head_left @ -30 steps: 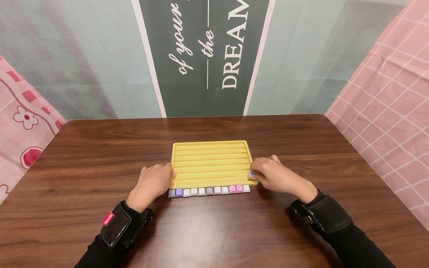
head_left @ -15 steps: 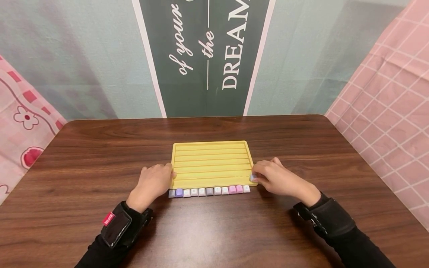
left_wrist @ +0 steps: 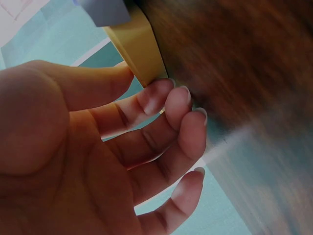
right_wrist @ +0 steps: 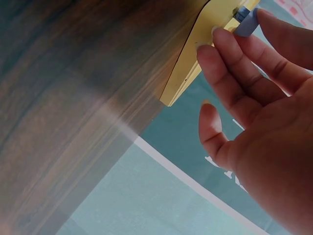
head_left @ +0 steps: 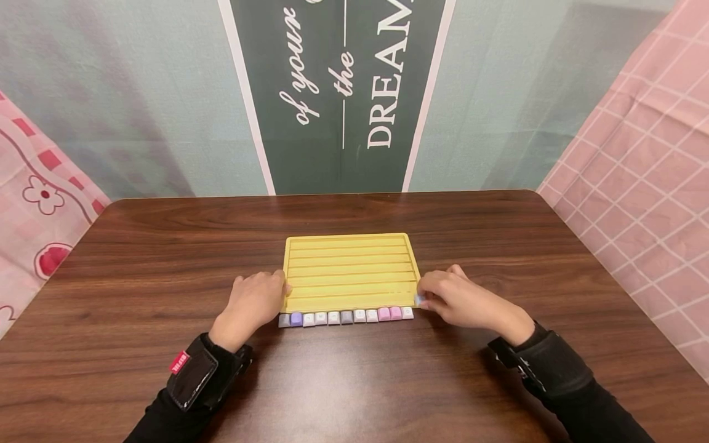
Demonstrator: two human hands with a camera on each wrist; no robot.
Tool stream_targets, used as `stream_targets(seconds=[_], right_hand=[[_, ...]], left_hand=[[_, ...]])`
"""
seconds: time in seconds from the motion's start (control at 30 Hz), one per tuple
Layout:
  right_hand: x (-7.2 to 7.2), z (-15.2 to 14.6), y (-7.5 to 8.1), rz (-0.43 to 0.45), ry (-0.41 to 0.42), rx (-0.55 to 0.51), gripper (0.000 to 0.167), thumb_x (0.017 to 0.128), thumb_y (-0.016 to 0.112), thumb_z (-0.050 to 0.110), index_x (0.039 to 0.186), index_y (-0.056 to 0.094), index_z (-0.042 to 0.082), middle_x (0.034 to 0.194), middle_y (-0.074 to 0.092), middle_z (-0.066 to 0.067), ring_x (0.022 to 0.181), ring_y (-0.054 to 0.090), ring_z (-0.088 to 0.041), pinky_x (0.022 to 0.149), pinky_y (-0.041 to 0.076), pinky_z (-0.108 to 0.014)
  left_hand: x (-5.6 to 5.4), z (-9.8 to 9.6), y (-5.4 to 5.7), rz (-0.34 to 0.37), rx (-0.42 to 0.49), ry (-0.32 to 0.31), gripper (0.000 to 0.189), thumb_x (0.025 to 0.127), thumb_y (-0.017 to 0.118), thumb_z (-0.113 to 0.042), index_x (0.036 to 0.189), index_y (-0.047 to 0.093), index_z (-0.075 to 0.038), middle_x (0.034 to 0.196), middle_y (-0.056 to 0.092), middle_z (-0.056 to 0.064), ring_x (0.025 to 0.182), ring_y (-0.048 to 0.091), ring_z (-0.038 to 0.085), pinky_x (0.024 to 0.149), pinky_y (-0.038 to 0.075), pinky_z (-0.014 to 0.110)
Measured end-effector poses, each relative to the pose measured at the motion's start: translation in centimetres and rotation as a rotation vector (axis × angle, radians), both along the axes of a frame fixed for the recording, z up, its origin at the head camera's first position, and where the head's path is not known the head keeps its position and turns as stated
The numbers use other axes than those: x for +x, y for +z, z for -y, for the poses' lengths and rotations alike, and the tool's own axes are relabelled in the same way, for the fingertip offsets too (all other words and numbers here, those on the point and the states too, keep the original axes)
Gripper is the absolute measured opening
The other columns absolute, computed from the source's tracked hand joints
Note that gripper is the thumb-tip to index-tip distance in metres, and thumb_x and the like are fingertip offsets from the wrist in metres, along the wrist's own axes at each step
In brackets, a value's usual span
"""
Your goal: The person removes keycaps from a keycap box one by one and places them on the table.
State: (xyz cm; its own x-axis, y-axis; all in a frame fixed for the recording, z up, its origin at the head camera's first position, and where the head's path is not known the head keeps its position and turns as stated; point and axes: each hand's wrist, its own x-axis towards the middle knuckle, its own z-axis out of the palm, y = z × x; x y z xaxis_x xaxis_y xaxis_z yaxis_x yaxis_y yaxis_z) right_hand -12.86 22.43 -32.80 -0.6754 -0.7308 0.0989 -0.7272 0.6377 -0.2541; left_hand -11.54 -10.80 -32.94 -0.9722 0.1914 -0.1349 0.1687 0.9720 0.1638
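A yellow ridged tray point(head_left: 350, 271) lies on the table in the head view. My left hand point(head_left: 255, 303) grips its left edge; in the left wrist view the thumb and index finger pinch the tray's side. My right hand point(head_left: 465, 299) is at the tray's front right corner. Between its thumb and index finger it pinches a light blue keycap point(right_wrist: 248, 22), over the tray's rim in the right wrist view. Along the tray's front edge runs a row of keycaps point(head_left: 346, 317) in grey, purple, white and pink. Whether the held keycap touches the tray cannot be told.
The brown wooden table point(head_left: 343, 381) extends on all sides of the tray. Behind it hangs a blue-green cloth point(head_left: 487, 104) with a dark lettered panel. Pink patterned cloths border the left and right sides.
My right hand has moved slightly toward me and to the right with the light blue keycap, down to the tray's front right corner. The left hand stays at the tray's left edge.
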Motion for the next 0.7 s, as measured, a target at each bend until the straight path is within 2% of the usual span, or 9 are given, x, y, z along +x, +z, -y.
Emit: stream_targets(seconds=[0.27, 0.7], right_hand=[[0.39, -0.14, -0.09, 0.038, 0.008, 0.0, 0.014, 0.081, 0.069, 0.013, 0.08, 0.056, 0.017, 0.075, 0.048, 0.013, 0.069, 0.044, -0.003, 0.07, 0.024, -0.031], [0.6, -0.2, -0.21, 0.069, 0.042, -0.003, 0.011, 0.081, 0.069, 0.014, 0.083, 0.058, 0.016, 0.077, 0.05, 0.013, 0.071, 0.046, -0.003, 0.07, 0.025, -0.029]], left_hand=[[0.0, 0.0, 0.0, 0.003, 0.004, 0.001, 0.02, 0.093, 0.05, -0.019, 0.078, 0.053, -0.005, 0.062, 0.046, 0.004, 0.061, 0.048, 0.02, 0.059, 0.033, 0.038], [-0.07, -0.06, -0.01, 0.011, -0.008, 0.003, 0.02, 0.094, 0.05, -0.021, 0.082, 0.054, -0.005, 0.063, 0.047, 0.004, 0.064, 0.051, 0.021, 0.062, 0.035, 0.04]])
